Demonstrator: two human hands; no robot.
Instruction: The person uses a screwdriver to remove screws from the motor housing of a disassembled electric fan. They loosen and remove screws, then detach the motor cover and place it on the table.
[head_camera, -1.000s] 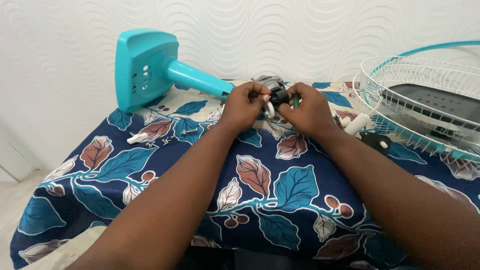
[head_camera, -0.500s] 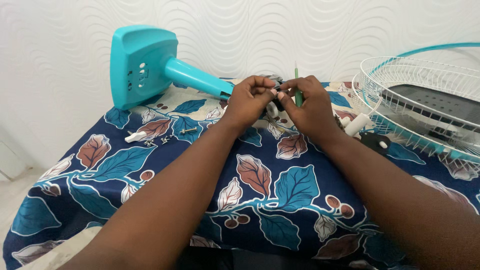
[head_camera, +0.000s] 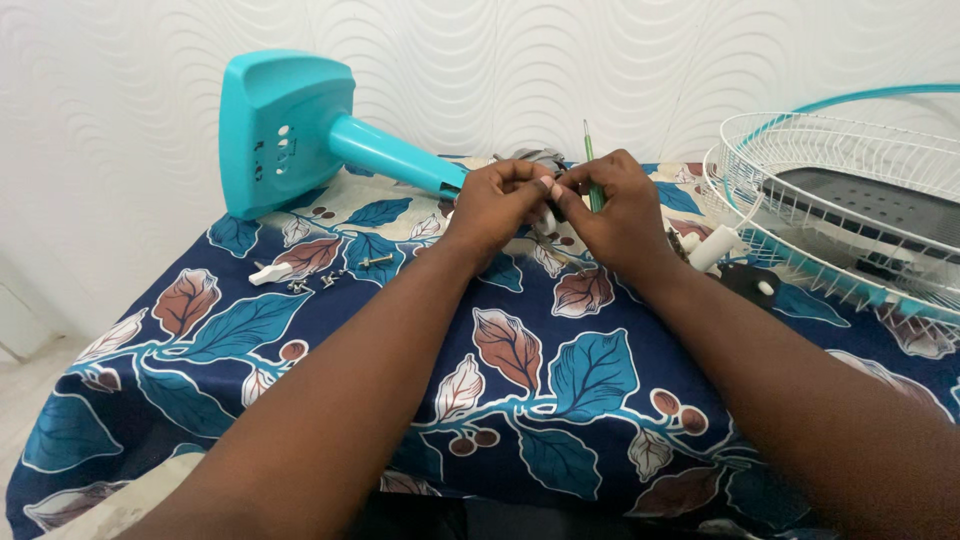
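Observation:
My left hand (head_camera: 497, 207) and my right hand (head_camera: 614, 208) meet at the far middle of the table, fingertips together over a small black and white fan motor part (head_camera: 545, 214) that they mostly hide. My right hand also grips a thin green-handled screwdriver (head_camera: 590, 168), its metal tip pointing up. A grey motor housing (head_camera: 535, 156) peeks out just behind the fingers. The turquoise fan stand (head_camera: 300, 135) lies on its side to the left, its neck reaching toward my left hand.
A leaf-patterned blue cloth (head_camera: 560, 380) covers the table. Loose screws (head_camera: 335, 275) and a small white piece (head_camera: 270, 272) lie at the left. White wire fan grilles (head_camera: 850, 210) with a dark blade fill the right; a white knob (head_camera: 716, 248) and black part (head_camera: 750, 283) sit beside them.
The screwdriver rose from low between my fingers to upright, tip up. Both hands lifted slightly and closed over the black part, which was plainly visible a second ago.

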